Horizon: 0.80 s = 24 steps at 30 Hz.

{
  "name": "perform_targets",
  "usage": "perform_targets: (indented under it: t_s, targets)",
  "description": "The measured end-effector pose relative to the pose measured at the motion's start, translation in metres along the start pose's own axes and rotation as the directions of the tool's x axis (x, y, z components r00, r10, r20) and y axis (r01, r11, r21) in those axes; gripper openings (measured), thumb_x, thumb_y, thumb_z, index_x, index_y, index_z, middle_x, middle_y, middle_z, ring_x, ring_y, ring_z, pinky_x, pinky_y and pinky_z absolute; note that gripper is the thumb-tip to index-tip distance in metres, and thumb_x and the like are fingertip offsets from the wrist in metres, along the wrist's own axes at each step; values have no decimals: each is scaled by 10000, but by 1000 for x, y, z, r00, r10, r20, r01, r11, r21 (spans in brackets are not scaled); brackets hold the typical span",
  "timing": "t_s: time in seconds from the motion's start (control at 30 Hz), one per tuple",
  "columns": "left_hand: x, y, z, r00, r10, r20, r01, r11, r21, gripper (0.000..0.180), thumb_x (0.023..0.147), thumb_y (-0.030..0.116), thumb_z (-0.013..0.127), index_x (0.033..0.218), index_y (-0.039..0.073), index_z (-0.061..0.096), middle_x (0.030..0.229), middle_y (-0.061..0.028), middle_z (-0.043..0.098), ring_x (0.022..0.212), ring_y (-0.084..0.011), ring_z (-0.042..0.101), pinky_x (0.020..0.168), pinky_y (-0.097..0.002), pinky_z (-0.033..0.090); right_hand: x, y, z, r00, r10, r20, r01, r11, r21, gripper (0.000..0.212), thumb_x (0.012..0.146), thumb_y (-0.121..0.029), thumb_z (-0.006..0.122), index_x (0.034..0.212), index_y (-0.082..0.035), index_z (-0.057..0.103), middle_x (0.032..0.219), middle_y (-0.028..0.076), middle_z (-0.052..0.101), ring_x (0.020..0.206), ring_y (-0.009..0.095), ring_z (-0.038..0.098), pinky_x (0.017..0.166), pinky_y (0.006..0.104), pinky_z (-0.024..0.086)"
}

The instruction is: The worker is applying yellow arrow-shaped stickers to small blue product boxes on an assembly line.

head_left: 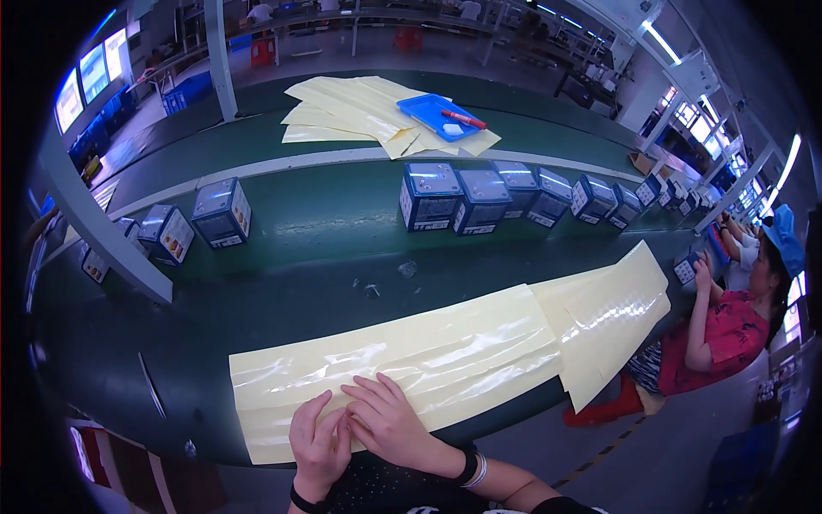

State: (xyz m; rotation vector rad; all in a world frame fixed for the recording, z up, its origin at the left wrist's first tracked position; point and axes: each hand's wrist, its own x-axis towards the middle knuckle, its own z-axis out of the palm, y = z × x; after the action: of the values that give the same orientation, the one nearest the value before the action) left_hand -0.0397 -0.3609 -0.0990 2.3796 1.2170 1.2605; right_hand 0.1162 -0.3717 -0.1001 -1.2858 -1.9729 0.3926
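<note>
A long pale-yellow sheet of glossy film on backing paper [479,343] lies along the near edge of the table. Over its near left part, my left hand [318,445] and my right hand [390,424] come together, their fingertips almost touching. The left fingers are bent inward toward the right thumb. My right hand reaches across from the right, fingers bent and its thumb side against the left. Both seem to pinch at the sheet's surface, but anything between the fingers is too small to make out. More yellow sheets [599,317] overlap its right end.
Beyond the sheet, blue boxes [431,197] stand in a row on a green belt [325,210], with more boxes [223,214] at left. Farther back, a blue tray [419,106] holding a red marker [462,118] rests on yellow sheets [334,116]. A co-worker [728,330] sits at right.
</note>
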Motion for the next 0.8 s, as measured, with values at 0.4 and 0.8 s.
perform_targets:
  t_s: [0.4,0.8]
  targets:
    - [9,10,11,999,38,37,-36,998,-57,272,705,-34,702,964,24,643,1090,-155,631,958,-351,612,834,-420,508,-7,9,-12,999,34,-21,-33,998,52,383,883,-158,604,1229,-9,540,1268,151,562,1228,326,501,1084,493,311]
    - [14,17,11,1000,21,5,-20,993,-116,309,707,-19,706,1009,28,653,1078,-153,648,904,-327,650,763,-387,535,-8,9,-22,998,29,-51,-25,997,73,467,850,-101,638,1286,4,509,1177,169,601,1109,332,569,1041,497,352]
